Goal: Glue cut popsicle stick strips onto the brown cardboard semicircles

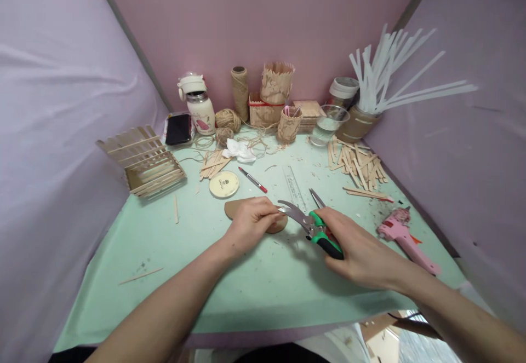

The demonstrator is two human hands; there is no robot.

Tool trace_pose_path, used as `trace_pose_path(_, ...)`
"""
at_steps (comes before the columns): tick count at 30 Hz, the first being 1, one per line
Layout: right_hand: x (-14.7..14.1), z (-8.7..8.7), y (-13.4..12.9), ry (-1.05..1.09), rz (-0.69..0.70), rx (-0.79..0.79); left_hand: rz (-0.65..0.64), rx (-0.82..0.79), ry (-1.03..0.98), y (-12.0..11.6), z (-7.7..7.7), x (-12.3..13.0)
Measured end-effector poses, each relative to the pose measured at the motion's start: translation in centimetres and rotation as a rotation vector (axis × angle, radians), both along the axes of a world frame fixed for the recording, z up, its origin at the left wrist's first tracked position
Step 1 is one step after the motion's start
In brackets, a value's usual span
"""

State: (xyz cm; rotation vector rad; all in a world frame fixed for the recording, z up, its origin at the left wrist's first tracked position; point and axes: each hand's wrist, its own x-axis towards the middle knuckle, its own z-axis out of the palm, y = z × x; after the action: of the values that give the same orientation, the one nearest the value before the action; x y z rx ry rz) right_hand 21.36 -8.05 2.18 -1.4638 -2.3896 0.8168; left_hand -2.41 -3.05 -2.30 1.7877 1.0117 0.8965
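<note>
**Shears at the left fingertips, right hand on the grips**

Green-handled shears [314, 230]: one pair, above the green tabletop [242, 297], front and centre. Right hand [357, 251] is wrapped round the grips. Long axis slants from the right palm away and leftward; blades parted, their ends beside the left hand [250, 223]. Shears lie forward and left of the right palm, to the right of the left fingertips. Grips nearer the right hand, blade ends nearer the left.

Left thumb and forefinger pressed together; what sits between them, too small to tell. Brown board [234, 208] partly hidden beneath that hand, showing on both sides; one piece, by the look of it. Scissor-like metal tips [317, 197] just beyond the right hand, rest covered.

Counts: one pen [252, 179], one clear ruler [293, 185], one round lid [224, 184], one pink glue gun [405, 238], one phone [178, 129], two twine balls [228, 120], one twine cone [239, 94]. Stick heap [361, 167], far right: overlapping, no reliable count.
</note>
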Motion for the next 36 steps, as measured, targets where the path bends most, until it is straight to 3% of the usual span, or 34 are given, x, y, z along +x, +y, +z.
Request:
trace_pose_path(11,0.6,0.2,-0.4,-0.095,0.049,0.056,-0.062,0.054,0.047,-0.2,-0.6,-0.1)
trace_pose_path(21,0.5,0.5,-0.5,-0.135,0.06,0.014,-0.067,0.093,0.08,-0.3,-0.8,0.0)
trace_pose_path(29,0.5,0.1,-0.8,-0.188,0.064,-0.005,-0.075,0.027,0.085,-0.5,-0.3,0.2)
trace_pose_path(36,1.3,-0.8,-0.7,-0.134,-0.195,-0.012,-0.074,-0.047,0.089,-0.4,-0.1,0.2)
